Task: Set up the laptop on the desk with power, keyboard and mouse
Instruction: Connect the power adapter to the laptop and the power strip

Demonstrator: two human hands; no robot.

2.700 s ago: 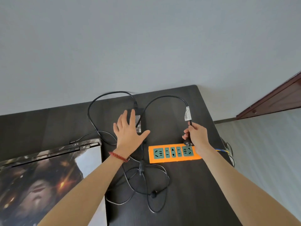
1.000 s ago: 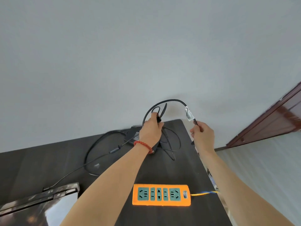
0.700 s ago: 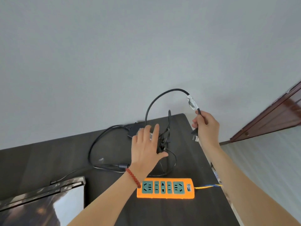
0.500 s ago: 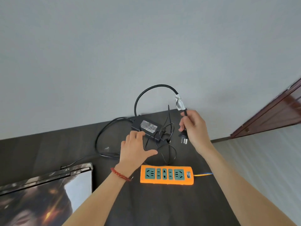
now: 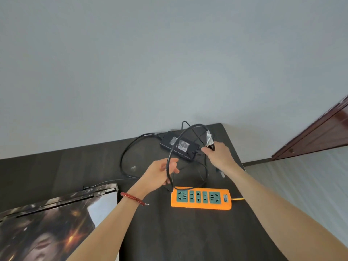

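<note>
The black power brick [image 5: 180,146] lies at the desk's far right corner, tangled in its black cable [image 5: 170,162]. My left hand [image 5: 160,173] is closed on a loop of this cable, just above the orange power strip [image 5: 200,204]. My right hand [image 5: 219,157] pinches the same cable beside its white tag [image 5: 208,138]. The plug [image 5: 220,172], with metal prongs, shows beside my right wrist, apart from the strip. All the strip's sockets are bare. The open laptop [image 5: 56,219], screen lit, sits at the lower left, and a thin lead runs from its back towards the brick.
The dark desk [image 5: 188,238] ends close to the right of the strip, where a yellow wire [image 5: 237,199] runs off the edge. A grey wall rises behind it. A brown door [image 5: 320,136] stands at the far right above pale floor.
My left hand has lifted off the desk and closed on the cable loop. My right hand has slid along the cable to near the tag, and the plug now sits by my wrist.
</note>
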